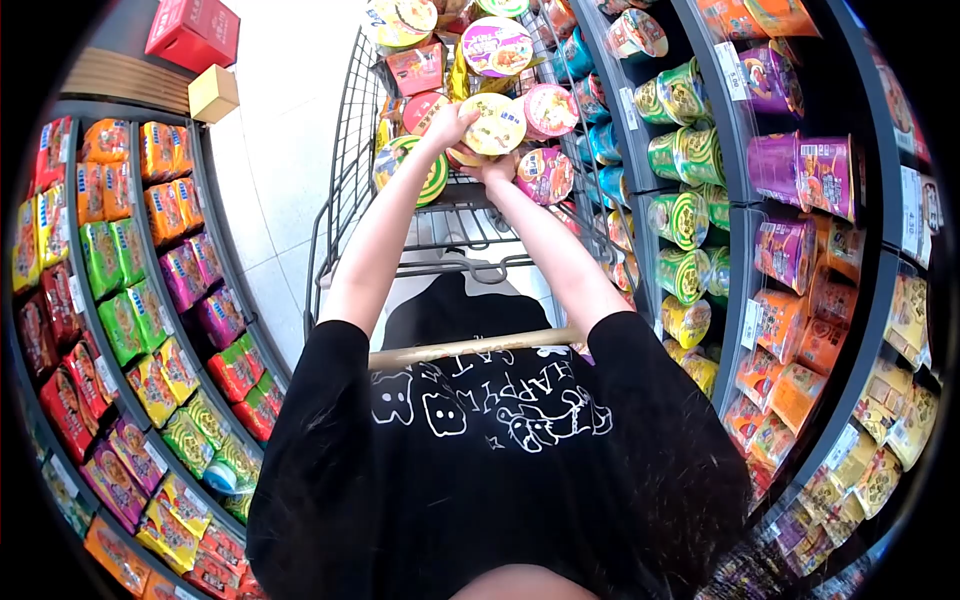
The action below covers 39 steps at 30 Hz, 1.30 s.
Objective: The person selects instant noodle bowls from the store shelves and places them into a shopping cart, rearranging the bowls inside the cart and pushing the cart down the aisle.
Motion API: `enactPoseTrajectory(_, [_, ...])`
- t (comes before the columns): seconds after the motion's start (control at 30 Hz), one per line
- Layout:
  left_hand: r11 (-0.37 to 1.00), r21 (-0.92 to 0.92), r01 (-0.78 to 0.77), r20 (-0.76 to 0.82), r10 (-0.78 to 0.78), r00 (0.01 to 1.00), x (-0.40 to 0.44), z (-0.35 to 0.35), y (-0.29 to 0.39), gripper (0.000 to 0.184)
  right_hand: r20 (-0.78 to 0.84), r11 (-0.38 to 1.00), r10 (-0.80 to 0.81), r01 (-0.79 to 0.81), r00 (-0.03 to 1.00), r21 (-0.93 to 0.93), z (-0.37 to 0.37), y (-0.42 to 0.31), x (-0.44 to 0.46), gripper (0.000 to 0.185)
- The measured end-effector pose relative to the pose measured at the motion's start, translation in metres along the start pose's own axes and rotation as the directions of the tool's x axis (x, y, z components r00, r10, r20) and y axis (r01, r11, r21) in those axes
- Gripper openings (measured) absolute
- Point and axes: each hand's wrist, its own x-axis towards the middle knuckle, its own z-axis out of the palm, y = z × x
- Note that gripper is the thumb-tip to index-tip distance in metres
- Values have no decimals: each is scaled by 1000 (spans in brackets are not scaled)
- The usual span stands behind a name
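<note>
Both my hands are on an instant noodle cup (495, 122) with a pale yellow lid, over the wire shopping cart (345, 150). My left hand (452, 127) grips its left side, and my right hand (493, 172) supports it from below, fingers partly hidden. Around it in the cart are more noodle cups: a pink-lidded cup (549, 110) touching or close on the right, a purple cup (543, 176) below that, a green-ringed cup (412, 170) at the left, and a purple-lidded cup (497, 46) farther forward.
Shelves of cup noodles (690, 160) stand close along the cart's right side. On the left is a shelf of bagged noodles (125, 250). A red box (192, 32) and a yellow box (214, 94) are at the upper left, beside the white tiled floor (275, 150).
</note>
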Motion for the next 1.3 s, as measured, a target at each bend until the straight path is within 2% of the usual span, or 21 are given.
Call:
enactPoseTrajectory(0.03, [995,-82,53,19,-51,998,-5,1,8,35,-41,1000,10,-10,999,-3,0,-6,-6,32])
enactPoseTrajectory(0.1, [999,-17,47,11,-46,999,-12,0,21,35,-57,998,-56,58,997,36,-4,4,15,32])
enactPoseTrajectory(0.17, [998,50,48,4,-48,999,-11,0,16,35,-57,995,25,-31,998,-93,-8,0,17,29])
enactPoseTrajectory(0.23, [986,162,-49,15,48,999,-5,-1,7,36,-81,991,125,-128,989,-28,-8,-10,9,37])
enactPoseTrajectory(0.3, [962,254,-99,31,94,995,8,-2,-12,39,66,958,274,-266,959,-105,-8,-20,-2,37])
enactPoseTrajectory(0.33, [928,342,-150,51,141,989,10,-3,-14,42,68,959,272,-265,960,-103,-7,-17,-3,37])
enactPoseTrajectory(0.43, [921,368,-129,54,117,992,13,-2,-18,49,188,924,337,-286,922,-255,-5,-11,-7,38])
enactPoseTrajectory(0.5, [914,389,-117,-2,127,992,6,-1,-19,52,304,824,466,-283,831,-491,-10,-12,-12,43])
enactPoseTrajectory(0.57, [871,491,-34,-73,79,994,-17,-4,2,60,424,783,539,-248,728,-570,-26,-35,-32,51])
enactPoseTrajectory(0.63, [694,690,-202,-15,294,956,-42,-24,15,59,507,727,419,57,753,-685,-50,-77,-78,52])
enactPoseTrajectory(0.7, [708,663,-245,-11,336,942,-93,-42,50,54,754,621,36,577,656,-531,-96,-86,-96,50])
enactPoseTrajectory(0.77, [644,741,-190,57,221,974,-139,-57,56,50,742,417,-137,717,657,-558,-134,-106,-141,49])
enactPoseTrajectory(0.8, [678,705,-206,125,167,978,-173,-59,73,49,703,359,-204,720,681,-594,-152,-112,-163,48])
enactPoseTrajectory(0.83, [651,686,-325,145,316,938,-199,-59,66,45,662,302,-271,715,698,-630,-167,-114,-184,46])
enactPoseTrajectory(0.87, [729,651,-212,147,153,977,-224,-56,67,42,635,217,-365,726,680,-653,-179,-116,-202,46])
enactPoseTrajectory(0.9, [741,603,-294,197,218,956,-241,-55,57,39,607,134,-454,724,652,-677,-190,-113,-217,45])
enactPoseTrajectory(0.97, [752,615,-238,136,197,971,-275,-44,45,40,512,80,-530,641,676,-764,-210,-95,-237,43])
enactPoseTrajectory(1.0, [581,749,-319,150,320,935,-282,-40,29,43,489,60,-565,624,664,-779,-215,-87,-246,37])
enactPoseTrajectory(1.1, [596,789,-150,-96,361,928,-300,-13,30,45,458,3,-641,599,616,-801,-222,-65,-250,17])
enactPoseTrajectory(1.17, [645,760,-73,-205,344,916,-296,-9,22,42,438,-67,-773,626,460,-777,-218,-60,-242,14])
enactPoseTrajectory(1.3, [675,731,-103,-224,379,898,-291,-11,25,35,438,-97,-828,680,350,-727,-219,-56,-231,13])
